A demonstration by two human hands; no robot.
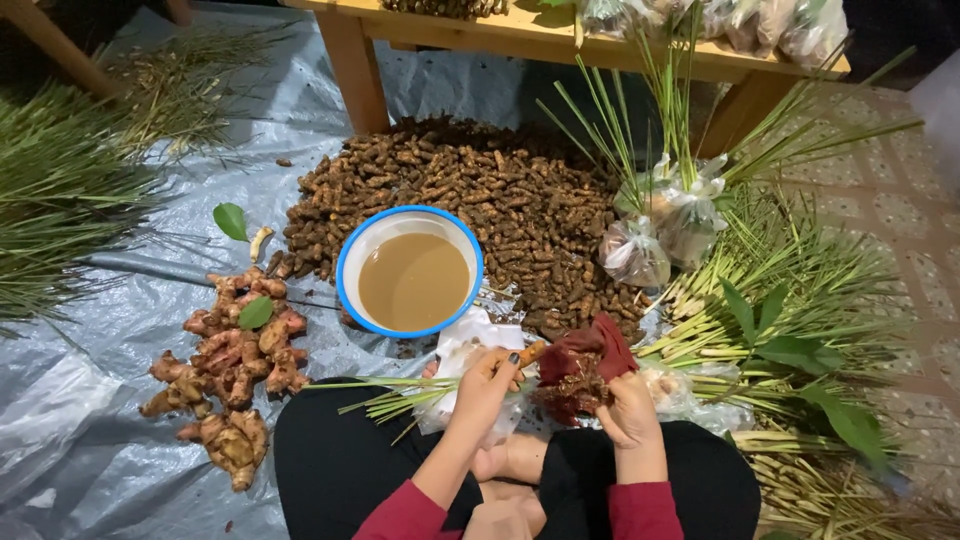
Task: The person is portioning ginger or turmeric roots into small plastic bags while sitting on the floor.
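The left hand point(487, 385) pinches one orange root point(531, 352) over the lap; the right hand's point(628, 405) fingers grip a red cloth point(585, 360), seemingly for wiping. The big root pile point(480, 200) behind the bowl point(410, 270) looks mostly untouched.

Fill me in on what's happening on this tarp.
A person sits on a grey plastic tarp. The left hand pinches a small orange root piece; the right hand grips a dark red cloth bundle. Ahead stands a blue-rimmed white bowl of murky brown water, before a heap of brown turmeric roots.
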